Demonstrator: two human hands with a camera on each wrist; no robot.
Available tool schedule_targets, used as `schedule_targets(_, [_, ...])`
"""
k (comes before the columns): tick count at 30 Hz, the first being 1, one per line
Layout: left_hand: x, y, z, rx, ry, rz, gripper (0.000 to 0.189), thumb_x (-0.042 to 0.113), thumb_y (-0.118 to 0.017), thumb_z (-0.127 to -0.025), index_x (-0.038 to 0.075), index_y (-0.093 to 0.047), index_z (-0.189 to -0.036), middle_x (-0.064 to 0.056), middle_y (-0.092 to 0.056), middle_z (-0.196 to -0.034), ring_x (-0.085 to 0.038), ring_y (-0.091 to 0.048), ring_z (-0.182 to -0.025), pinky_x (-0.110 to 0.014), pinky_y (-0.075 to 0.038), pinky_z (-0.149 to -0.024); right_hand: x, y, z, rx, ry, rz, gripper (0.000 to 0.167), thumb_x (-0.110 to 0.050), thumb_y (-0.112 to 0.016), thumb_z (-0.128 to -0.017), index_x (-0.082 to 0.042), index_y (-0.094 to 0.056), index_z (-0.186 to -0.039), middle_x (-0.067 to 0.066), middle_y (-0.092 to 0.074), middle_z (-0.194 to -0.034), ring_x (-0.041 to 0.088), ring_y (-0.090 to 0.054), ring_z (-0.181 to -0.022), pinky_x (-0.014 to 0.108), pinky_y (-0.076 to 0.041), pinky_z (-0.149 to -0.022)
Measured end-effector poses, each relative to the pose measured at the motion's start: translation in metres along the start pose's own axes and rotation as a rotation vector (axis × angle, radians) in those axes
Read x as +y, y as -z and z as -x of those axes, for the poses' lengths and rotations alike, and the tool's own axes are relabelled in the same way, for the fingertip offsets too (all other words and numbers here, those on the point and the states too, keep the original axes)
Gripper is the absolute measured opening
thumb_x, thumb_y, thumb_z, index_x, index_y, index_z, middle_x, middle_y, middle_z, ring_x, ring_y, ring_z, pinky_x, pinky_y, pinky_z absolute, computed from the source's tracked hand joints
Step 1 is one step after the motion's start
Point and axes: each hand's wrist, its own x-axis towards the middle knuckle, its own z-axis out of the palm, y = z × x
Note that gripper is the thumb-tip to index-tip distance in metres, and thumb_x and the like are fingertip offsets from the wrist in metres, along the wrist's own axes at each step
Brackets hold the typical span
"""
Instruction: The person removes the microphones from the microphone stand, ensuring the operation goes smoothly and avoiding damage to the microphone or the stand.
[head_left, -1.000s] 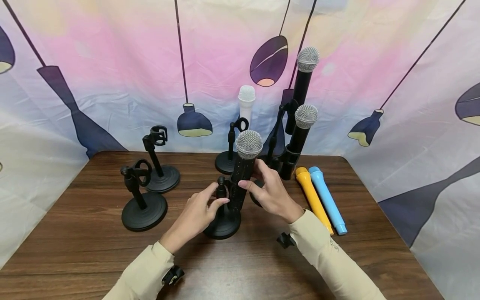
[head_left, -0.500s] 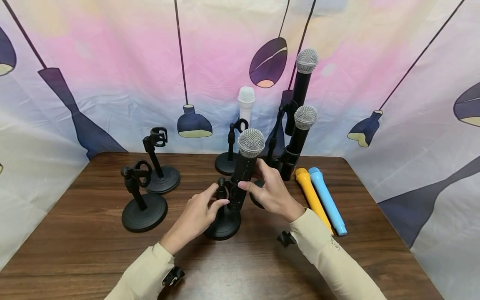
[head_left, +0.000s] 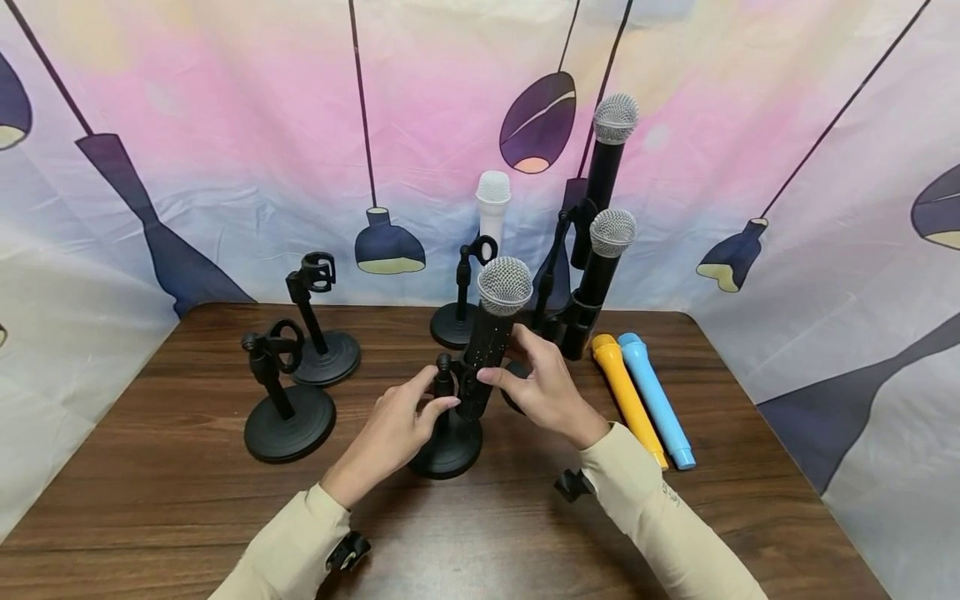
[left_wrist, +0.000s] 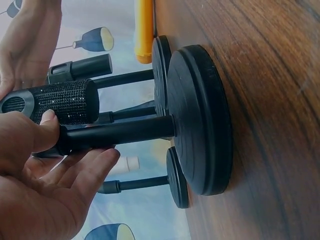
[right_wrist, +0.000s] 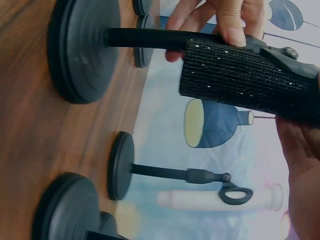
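Observation:
A black, glitter-studded microphone (head_left: 486, 342) with a silver mesh head leans in the clip of a black desk microphone stand (head_left: 448, 446), its head tilted right. My right hand (head_left: 551, 385) grips the microphone's body from the right, thumb in front. On the left, my left hand (head_left: 396, 429) pinches the stand's upper post just below the clip joint. The left wrist view shows the round stand base (left_wrist: 200, 120) on the table and the microphone's lower end (left_wrist: 75, 102) beside the post. Studs cover the microphone body (right_wrist: 240, 75) in the right wrist view.
Two stands with vacant clips, one nearer (head_left: 288, 421) and one farther (head_left: 326, 358), are at left. Behind are a white microphone (head_left: 492, 208), a small stand (head_left: 452, 323) and two black microphones (head_left: 600, 275) in stands. Yellow (head_left: 630, 400) and blue (head_left: 656, 400) microphones lie right.
The microphone's head has shifted slightly right and its body tilts a little more. Both hands keep their holds almost in place.

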Motion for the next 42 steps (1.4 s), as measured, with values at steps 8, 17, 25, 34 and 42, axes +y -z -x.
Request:
schedule_targets(8, [-0.0006, -0.0008, 0.0011, 0.002, 0.003, 0.005, 0.020, 0.025, -0.063, -0.102, 0.013, -0.061, -0.118, -0.005, -0.073, -0.103, -0.018, -0.069, -0.085, -0.035, -0.051, -0.070, -0.0019, 0.0003, -0.0005, -0.010, 0.006, 0.022, 0.049, -0.007, -0.071, -0.096, 0.004, -0.048, -0.137, 0.018, -0.062, -0.125, 0.026, -0.067, -0.111, 0.038, -0.054, -0.094])
schedule_targets(17, [-0.0006, -0.0016, 0.0009, 0.003, 0.009, 0.003, 0.022, 0.025, -0.062, -0.103, 0.014, -0.060, -0.121, -0.005, -0.072, -0.103, -0.017, -0.067, -0.081, -0.035, -0.050, -0.068, 0.0066, -0.0030, 0.0028, -0.005, 0.014, -0.085, 0.053, -0.001, -0.076, -0.090, 0.001, -0.053, -0.138, 0.016, -0.062, -0.124, 0.026, -0.065, -0.112, 0.041, -0.052, -0.097])
schedule_targets(25, [-0.0013, -0.0032, 0.0001, 0.006, -0.008, 0.005, 0.022, 0.024, -0.063, -0.102, 0.014, -0.060, -0.122, -0.004, -0.073, -0.103, -0.017, -0.069, -0.086, -0.036, -0.052, -0.070, 0.0006, -0.0047, 0.0021, 0.064, 0.009, 0.056, 0.043, 0.001, -0.073, -0.092, 0.004, -0.057, -0.132, 0.016, -0.068, -0.117, 0.026, -0.069, -0.106, 0.037, -0.055, -0.092])
schedule_targets(34, [-0.0008, -0.0014, 0.0008, 0.009, -0.020, 0.003, 0.024, 0.023, -0.063, -0.102, 0.014, -0.060, -0.124, -0.005, -0.073, -0.104, -0.017, -0.070, -0.086, -0.035, -0.052, -0.070, 0.0059, -0.0020, 0.0061, 0.018, -0.009, -0.099, 0.055, -0.012, -0.074, -0.095, 0.000, -0.049, -0.143, 0.015, -0.060, -0.130, 0.027, -0.063, -0.114, 0.039, -0.050, -0.100])
schedule_targets(42, [-0.0008, -0.0009, 0.0007, 0.008, -0.013, -0.002, 0.024, 0.025, -0.063, -0.102, 0.014, -0.059, -0.124, -0.004, -0.073, -0.104, -0.018, -0.071, -0.092, -0.039, -0.054, -0.074, 0.0031, -0.0027, 0.0027, 0.039, -0.005, 0.007, 0.044, 0.001, -0.073, -0.092, 0.003, -0.056, -0.132, 0.015, -0.066, -0.120, 0.025, -0.068, -0.109, 0.037, -0.053, -0.095])
